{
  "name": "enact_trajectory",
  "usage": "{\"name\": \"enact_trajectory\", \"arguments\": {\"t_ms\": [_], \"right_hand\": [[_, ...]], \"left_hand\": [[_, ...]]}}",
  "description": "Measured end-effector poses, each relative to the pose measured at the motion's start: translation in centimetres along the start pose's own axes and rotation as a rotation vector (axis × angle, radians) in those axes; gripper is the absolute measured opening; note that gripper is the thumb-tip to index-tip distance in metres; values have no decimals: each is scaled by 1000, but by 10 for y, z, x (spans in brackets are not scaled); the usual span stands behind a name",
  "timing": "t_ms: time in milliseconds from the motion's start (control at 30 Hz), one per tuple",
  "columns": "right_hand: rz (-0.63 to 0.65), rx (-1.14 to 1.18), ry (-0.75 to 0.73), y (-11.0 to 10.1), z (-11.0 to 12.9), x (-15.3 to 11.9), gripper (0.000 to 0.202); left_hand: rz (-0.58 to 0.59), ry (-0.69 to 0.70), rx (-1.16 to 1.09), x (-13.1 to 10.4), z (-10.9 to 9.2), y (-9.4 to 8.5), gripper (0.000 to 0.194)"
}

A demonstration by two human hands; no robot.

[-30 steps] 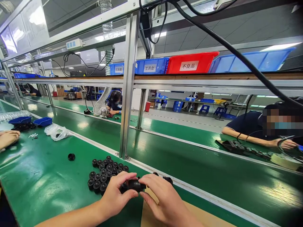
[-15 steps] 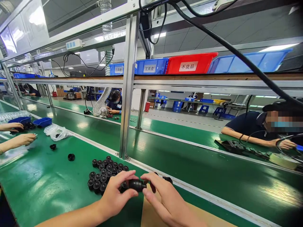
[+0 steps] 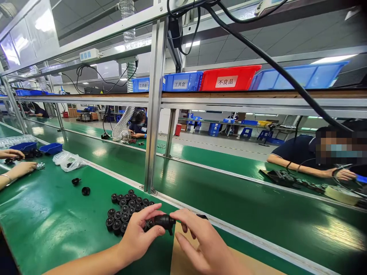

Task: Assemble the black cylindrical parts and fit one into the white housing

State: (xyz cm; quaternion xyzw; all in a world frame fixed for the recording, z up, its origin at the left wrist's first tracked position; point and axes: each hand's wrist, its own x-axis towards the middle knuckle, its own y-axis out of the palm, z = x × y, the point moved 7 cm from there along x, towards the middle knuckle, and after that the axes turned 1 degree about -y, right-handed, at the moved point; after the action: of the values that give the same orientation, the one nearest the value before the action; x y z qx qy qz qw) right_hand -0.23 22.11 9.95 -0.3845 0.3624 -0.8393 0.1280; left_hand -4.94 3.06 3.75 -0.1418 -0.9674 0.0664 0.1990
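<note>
My left hand (image 3: 140,233) is wrapped round a black cylindrical part (image 3: 164,222), held sideways above the green table (image 3: 57,221). A small tab points down from the part's right end. My right hand (image 3: 200,236) is at that end, its index fingertip against the part and its thumb spread apart below. Beyond my left hand stands a cluster of round black parts (image 3: 125,208), upright and close together. A brown board (image 3: 183,252) lies beneath my right hand.
Another person's hands (image 3: 21,170) work at the far left by blue trays (image 3: 51,148) and a plastic bag (image 3: 69,160). Two loose black pieces (image 3: 85,191) lie left of the cluster. A metal post (image 3: 153,114) rises behind it. A person (image 3: 298,152) sits across the line.
The tab on the held part now points down, and my right thumb has come away from its end. At the left, a loose black piece has shifted right, and the other person's hands have moved left.
</note>
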Motion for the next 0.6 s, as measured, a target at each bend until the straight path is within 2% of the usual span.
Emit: {"name": "enact_trajectory", "arguments": {"t_ms": [67,100,200,300,467,600], "right_hand": [[-6,-16,-39,4,1,-1,37],[-8,12,-5,8,-1,0,33],[-27,228,230,21,-16,1,20],[-68,415,387,29,-24,1,27],[-104,479,440,30,-31,0,37],[-134,518,500,37,-42,-2,47]], "left_hand": [[-10,-19,1,2,0,-2,59],[-23,-19,26,2,-1,-3,61],[-78,77,100,3,-10,-6,63],[-107,220,128,2,-20,-8,64],[-62,113,108,4,-7,-8,52],[-87,202,174,2,-10,-7,54]]}}
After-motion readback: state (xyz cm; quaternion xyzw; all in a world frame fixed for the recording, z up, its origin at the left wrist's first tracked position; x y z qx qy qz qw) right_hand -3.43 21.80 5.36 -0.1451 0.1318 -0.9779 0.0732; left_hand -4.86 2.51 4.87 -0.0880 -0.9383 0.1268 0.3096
